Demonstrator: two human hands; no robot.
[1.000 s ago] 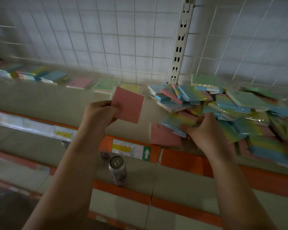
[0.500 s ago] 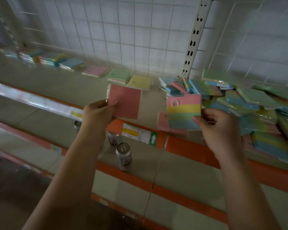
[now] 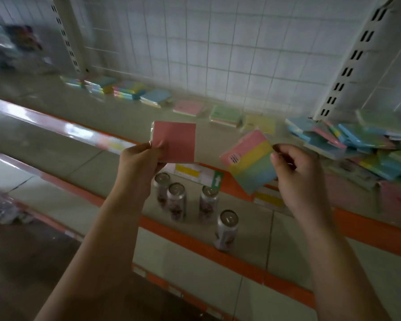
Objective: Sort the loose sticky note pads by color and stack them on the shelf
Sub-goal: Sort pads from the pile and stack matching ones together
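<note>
— Any writing you can read?

— Not really. The striped pad (image 3: 250, 161) has a round pink sticker with dark print near its left corner, too small to make out. The shelf-edge label (image 3: 198, 174) shows a yellow bar and a white arrow on green; no legible words.

— What's holding what?

— The left hand (image 3: 141, 161) pinches a plain pink pad (image 3: 175, 142) by its lower left corner, upright and still in clear wrap. The right hand (image 3: 296, 167) grips the striped pad by its right edge, tilted; its bands run pink, yellow, green, blue.

— And the shelf?

— Along the far side of the shelf (image 3: 44, 135) sits a row of sorted stacks (image 3: 130, 91): striped ones at left, then blue, pink, green and yellow, though the blur makes counting them doubtful. At far right lies a loose heap of pads (image 3: 357, 140), mostly blue, green and pink. On the lower shelf near the hands stand four cans (image 3: 226, 230), upright, labels unreadable.
</note>
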